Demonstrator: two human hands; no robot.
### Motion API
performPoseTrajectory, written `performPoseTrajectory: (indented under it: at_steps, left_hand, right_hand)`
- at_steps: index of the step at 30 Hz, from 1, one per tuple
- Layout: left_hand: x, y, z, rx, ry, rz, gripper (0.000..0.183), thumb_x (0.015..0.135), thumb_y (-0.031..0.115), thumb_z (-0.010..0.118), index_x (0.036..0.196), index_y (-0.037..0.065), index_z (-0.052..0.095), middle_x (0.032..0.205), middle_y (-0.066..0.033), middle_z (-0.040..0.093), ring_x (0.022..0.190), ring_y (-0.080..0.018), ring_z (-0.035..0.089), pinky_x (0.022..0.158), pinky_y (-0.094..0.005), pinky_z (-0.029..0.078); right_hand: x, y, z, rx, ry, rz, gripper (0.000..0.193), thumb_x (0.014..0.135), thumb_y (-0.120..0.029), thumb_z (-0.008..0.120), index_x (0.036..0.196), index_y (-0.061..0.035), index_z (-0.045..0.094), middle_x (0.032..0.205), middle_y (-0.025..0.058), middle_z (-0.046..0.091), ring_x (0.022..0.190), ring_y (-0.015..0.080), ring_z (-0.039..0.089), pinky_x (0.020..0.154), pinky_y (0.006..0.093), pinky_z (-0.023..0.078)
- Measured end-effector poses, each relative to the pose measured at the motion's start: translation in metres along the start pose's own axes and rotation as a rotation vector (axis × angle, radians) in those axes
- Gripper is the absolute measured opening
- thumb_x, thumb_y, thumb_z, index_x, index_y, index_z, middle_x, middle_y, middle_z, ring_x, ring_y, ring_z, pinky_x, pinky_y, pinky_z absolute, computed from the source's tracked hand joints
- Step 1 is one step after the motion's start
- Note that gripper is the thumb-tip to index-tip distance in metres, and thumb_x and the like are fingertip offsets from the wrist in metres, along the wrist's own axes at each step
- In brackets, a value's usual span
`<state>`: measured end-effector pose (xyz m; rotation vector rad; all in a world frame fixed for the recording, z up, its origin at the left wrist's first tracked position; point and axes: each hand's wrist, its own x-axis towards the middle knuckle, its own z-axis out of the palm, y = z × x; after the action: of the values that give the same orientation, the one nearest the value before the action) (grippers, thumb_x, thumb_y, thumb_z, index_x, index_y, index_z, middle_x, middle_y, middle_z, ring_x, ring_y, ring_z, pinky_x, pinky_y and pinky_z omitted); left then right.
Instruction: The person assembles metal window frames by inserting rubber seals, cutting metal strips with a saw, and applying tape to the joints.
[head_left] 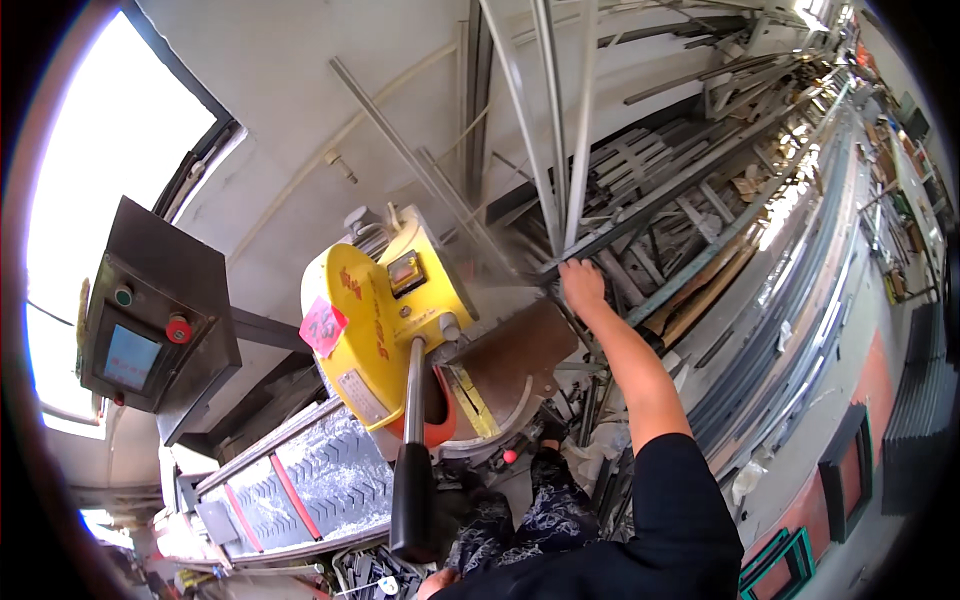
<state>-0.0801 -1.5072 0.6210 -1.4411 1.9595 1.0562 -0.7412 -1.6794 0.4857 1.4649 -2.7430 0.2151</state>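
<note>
My right hand point(582, 288) reaches forward, its fingers curled over the near end of a long grey metal profile point(650, 207) that runs off to the far right. Beside it, on the left, stands a yellow miter saw point(375, 325) with a black-gripped handle point(412, 500) pointing toward me. A brown curved metal plate point(520, 355) lies between the saw body and my right arm. Only a small part of my left hand point(437, 582) shows at the lower edge, near my leg, below the saw handle; its fingers are hidden.
A control box point(160, 310) with a screen and red button stands at the left. Below it runs a dusty conveyor-like bed point(310, 480) with red strips. Metal lengths lean on the back wall; racks of long profiles point(790, 330) fill the right. Offcuts point(370, 572) lie low down.
</note>
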Motion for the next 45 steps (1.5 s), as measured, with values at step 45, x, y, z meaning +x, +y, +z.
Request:
performPoseTrajectory:
  at_steps: [45]
  left_hand:
    - [0.303, -0.066, -0.138, 0.016, 1.161, 0.149, 0.029, 0.084, 0.019, 0.063, 0.105, 0.000, 0.061, 0.102, -0.0159, 0.062, 0.100, -0.0331, 0.059, 0.090, -0.0455, 0.046]
  right_hand:
    - [-0.318, -0.377, 0.004, 0.813, -0.244, -0.185, 0.014, 0.084, -0.010, 0.063, 0.094, -0.0020, 0.070, 0.091, 0.0151, 0.068, 0.085, 0.0317, 0.065, 0.077, 0.0370, 0.051]
